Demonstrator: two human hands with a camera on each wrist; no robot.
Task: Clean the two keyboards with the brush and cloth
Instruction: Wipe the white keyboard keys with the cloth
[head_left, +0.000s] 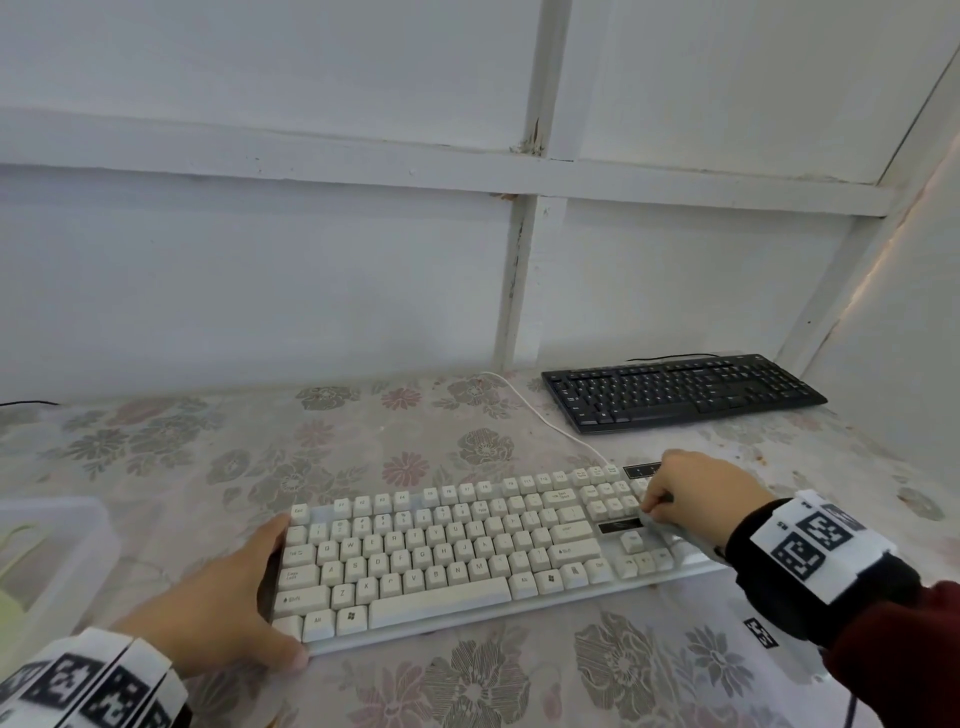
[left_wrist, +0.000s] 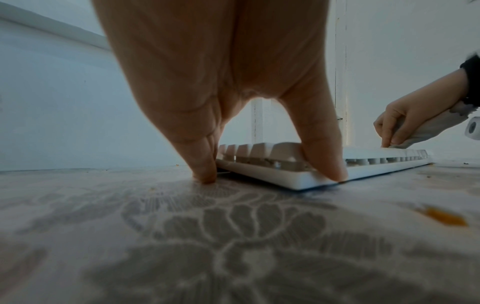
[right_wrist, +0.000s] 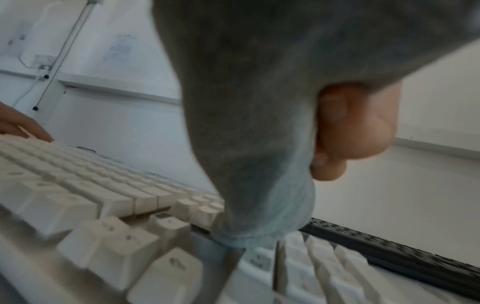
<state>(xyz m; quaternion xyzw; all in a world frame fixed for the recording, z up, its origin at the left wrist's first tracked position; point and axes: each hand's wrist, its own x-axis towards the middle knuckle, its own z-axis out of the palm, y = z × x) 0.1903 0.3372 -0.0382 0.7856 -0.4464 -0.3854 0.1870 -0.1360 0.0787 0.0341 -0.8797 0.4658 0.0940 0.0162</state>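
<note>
A white keyboard (head_left: 441, 551) lies on the flowered table cover in front of me. My left hand (head_left: 288, 592) steadies its left end, fingers straight at the back corner and thumb (left_wrist: 335, 174) pressed on the front rim. My right hand (head_left: 649, 512) grips a bunched grey cloth (right_wrist: 246, 144) and presses its tip onto the keys near the number pad at the right end. From the left wrist view the cloth (left_wrist: 428, 129) trails back under that hand (left_wrist: 389, 142). A black keyboard (head_left: 680, 389) sits farther back on the right. No brush is in view.
A translucent plastic box (head_left: 52, 545) stands at the table's left edge with something pale green inside. The white keyboard's cable (head_left: 535, 410) curves back toward the wall. White panelled walls close the table at the back and right. An orange stain (left_wrist: 444, 216) marks the cover.
</note>
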